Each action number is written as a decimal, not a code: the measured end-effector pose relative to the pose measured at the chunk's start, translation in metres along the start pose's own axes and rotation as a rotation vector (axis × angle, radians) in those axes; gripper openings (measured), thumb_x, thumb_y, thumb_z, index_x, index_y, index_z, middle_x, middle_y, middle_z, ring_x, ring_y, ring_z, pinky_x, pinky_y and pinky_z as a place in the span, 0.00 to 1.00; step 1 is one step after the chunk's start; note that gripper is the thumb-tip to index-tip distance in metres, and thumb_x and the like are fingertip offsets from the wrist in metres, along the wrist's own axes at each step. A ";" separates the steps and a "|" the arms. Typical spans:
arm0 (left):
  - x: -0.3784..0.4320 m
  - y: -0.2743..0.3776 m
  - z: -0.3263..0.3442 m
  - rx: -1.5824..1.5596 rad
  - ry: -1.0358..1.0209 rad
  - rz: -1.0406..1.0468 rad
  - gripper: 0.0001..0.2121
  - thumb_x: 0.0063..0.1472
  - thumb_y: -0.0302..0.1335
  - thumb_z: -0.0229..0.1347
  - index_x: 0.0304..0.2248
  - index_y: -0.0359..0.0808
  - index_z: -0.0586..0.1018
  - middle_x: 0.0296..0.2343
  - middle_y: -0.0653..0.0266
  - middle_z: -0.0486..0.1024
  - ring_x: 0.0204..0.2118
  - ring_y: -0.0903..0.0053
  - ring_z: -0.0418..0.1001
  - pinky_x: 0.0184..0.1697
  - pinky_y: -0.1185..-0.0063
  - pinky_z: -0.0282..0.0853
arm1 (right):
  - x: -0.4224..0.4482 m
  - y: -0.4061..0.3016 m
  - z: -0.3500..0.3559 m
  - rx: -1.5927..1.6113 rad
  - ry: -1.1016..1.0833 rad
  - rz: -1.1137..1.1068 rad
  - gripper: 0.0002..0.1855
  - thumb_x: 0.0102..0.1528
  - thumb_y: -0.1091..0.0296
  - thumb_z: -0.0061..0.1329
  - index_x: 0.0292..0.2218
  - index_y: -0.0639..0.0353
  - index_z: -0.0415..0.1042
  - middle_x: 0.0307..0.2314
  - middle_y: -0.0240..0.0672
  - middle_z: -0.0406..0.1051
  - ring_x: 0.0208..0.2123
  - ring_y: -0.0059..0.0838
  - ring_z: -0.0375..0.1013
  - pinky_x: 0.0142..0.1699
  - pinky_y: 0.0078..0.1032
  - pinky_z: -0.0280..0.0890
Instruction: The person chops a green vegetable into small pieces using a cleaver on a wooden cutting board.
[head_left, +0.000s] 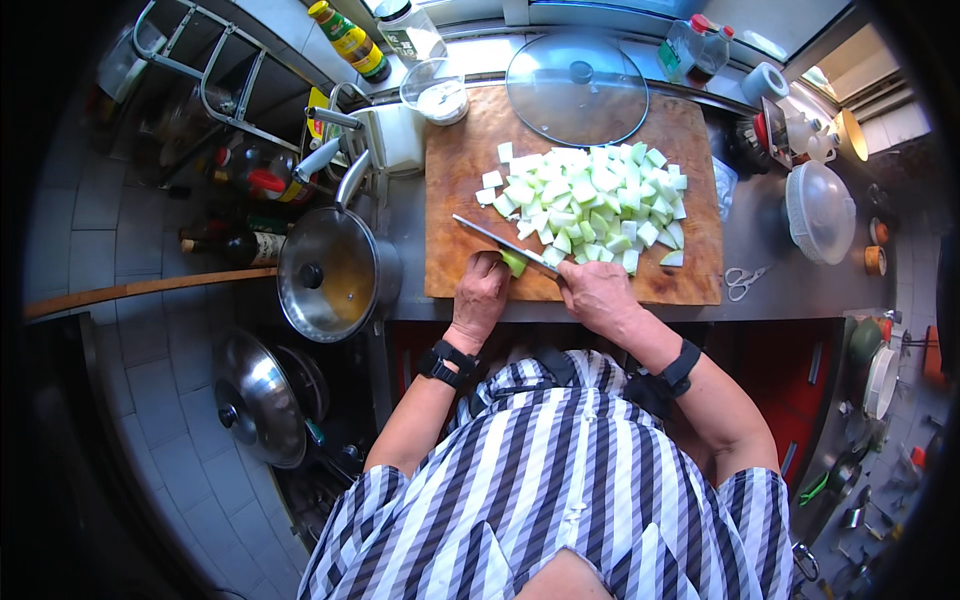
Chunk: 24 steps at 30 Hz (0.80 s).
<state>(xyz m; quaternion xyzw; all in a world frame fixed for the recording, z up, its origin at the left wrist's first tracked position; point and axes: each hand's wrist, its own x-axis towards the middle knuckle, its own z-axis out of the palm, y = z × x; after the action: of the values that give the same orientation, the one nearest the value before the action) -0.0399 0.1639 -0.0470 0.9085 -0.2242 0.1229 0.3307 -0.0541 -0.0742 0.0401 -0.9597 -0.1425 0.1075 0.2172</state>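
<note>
My right hand (600, 294) grips a kitchen knife (499, 238) whose blade slants up and left over a thick wooden cutting board (452, 264). Under the curled fingers of my left hand (480, 294), a small green-skinned piece of vegetable (514, 262) is pressed to the board, close beside the blade. Behind the knife spreads a heap of diced pale green gourd or melon (592, 196). A few loose cubes (491, 180) lie at its left side. The knife's handle is hidden in my right hand.
A glass lid (577, 94) rests over the board's back edge, near a clear bowl with white contents (442, 101). Left stands a lidded steel pot (330, 281). White-handled scissors (744, 283) and a lidded white basket (819, 212) are right. Bottles (352, 43) line the sill.
</note>
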 end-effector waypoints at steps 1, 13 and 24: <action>0.002 0.002 -0.001 0.010 0.000 0.007 0.05 0.59 0.19 0.61 0.35 0.34 0.80 0.39 0.57 0.78 0.45 0.56 0.77 0.43 0.66 0.79 | 0.001 0.000 0.003 -0.004 0.001 0.004 0.07 0.62 0.66 0.51 0.33 0.58 0.77 0.22 0.51 0.77 0.28 0.54 0.82 0.34 0.49 0.75; 0.000 0.002 -0.003 -0.022 0.061 0.009 0.07 0.58 0.18 0.64 0.36 0.34 0.80 0.40 0.57 0.78 0.46 0.56 0.77 0.47 0.65 0.76 | 0.016 0.030 0.041 0.076 -0.007 0.019 0.10 0.59 0.61 0.55 0.35 0.58 0.79 0.24 0.52 0.78 0.31 0.57 0.81 0.39 0.51 0.75; -0.009 0.001 0.007 -0.052 0.101 -0.108 0.07 0.58 0.17 0.63 0.36 0.33 0.81 0.40 0.55 0.79 0.44 0.55 0.78 0.47 0.66 0.76 | 0.001 0.008 0.020 0.042 -0.031 0.047 0.10 0.60 0.62 0.55 0.33 0.58 0.78 0.22 0.51 0.77 0.29 0.56 0.81 0.36 0.51 0.74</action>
<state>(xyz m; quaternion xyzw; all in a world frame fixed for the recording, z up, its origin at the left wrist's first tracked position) -0.0477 0.1609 -0.0550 0.9030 -0.1610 0.1445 0.3711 -0.0569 -0.0729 0.0192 -0.9562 -0.1212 0.1305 0.2324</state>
